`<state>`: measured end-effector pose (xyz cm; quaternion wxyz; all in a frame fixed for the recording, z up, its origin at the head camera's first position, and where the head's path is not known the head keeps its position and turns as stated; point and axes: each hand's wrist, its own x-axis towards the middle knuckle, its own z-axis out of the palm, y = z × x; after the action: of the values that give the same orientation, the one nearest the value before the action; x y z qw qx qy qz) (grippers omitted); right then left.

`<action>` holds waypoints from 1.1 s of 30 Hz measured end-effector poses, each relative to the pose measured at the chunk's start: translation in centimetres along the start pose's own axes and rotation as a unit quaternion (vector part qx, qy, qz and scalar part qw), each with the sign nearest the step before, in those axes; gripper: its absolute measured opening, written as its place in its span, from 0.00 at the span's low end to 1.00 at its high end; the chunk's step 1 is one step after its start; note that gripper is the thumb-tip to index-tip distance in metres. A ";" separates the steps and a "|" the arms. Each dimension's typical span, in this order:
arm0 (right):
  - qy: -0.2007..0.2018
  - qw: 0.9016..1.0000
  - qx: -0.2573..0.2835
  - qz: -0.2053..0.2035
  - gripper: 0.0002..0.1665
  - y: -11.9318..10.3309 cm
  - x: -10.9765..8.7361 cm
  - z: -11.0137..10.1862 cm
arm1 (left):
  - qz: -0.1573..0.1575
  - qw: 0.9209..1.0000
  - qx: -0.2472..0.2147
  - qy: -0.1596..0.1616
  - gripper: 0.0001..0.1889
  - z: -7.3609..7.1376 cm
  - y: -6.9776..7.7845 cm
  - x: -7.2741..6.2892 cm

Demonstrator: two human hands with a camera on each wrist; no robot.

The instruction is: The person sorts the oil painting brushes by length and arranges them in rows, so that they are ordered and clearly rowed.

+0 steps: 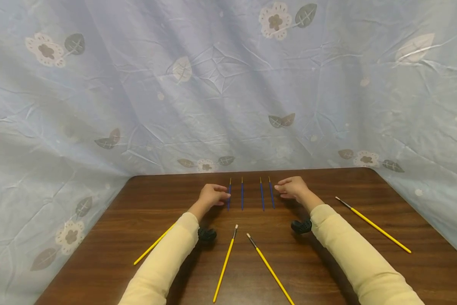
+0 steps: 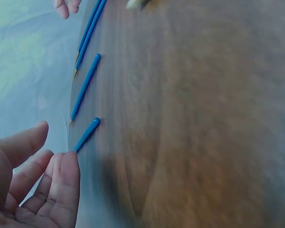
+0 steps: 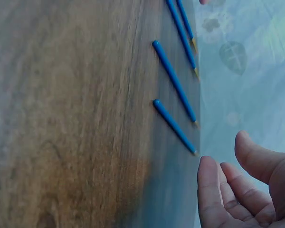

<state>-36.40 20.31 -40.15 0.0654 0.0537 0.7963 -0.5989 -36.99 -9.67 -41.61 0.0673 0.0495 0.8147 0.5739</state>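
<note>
Several thin blue paintbrushes stand in a row near the far table edge, bristles away from me. My left hand (image 1: 214,195) is at the leftmost blue paintbrush (image 2: 89,133); its fingers hide that brush's bristle end in the left wrist view, and the thumb stays apart. Whether they touch, I cannot tell. Just right of the rightmost blue paintbrush (image 1: 272,195) is my right hand (image 1: 292,187). In the right wrist view a small gap separates its relaxed fingers (image 3: 209,183) from that brush's tip. Between these lie two more blue paintbrushes, one left of centre (image 1: 242,195), one right (image 1: 262,195).
Yellow paintbrushes lie nearer me: one in the middle (image 1: 225,269), one slanting beside it (image 1: 270,269), one at the right (image 1: 381,228), one partly under the left sleeve (image 1: 152,246). A patterned curtain (image 1: 221,106) hangs behind the brown table (image 1: 110,237).
</note>
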 end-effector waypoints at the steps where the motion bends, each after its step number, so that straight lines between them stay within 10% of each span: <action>1: -0.003 1.000 0.000 -0.001 0.26 -0.1 -0.1 0.0 | 0.001 1.000 -0.001 -0.002 0.20 -0.1 0.0 -0.1; 33: -0.110 0.990 -0.034 -0.076 0.23 0.4 -9.6 2.4 | 0.072 0.992 -0.010 -0.105 0.22 -1.9 -0.6 -9.4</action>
<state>-26.74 18.04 -39.58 0.1090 -0.0753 0.8060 -0.5769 -28.01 -13.09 -41.04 0.1118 0.1674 0.7918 0.5766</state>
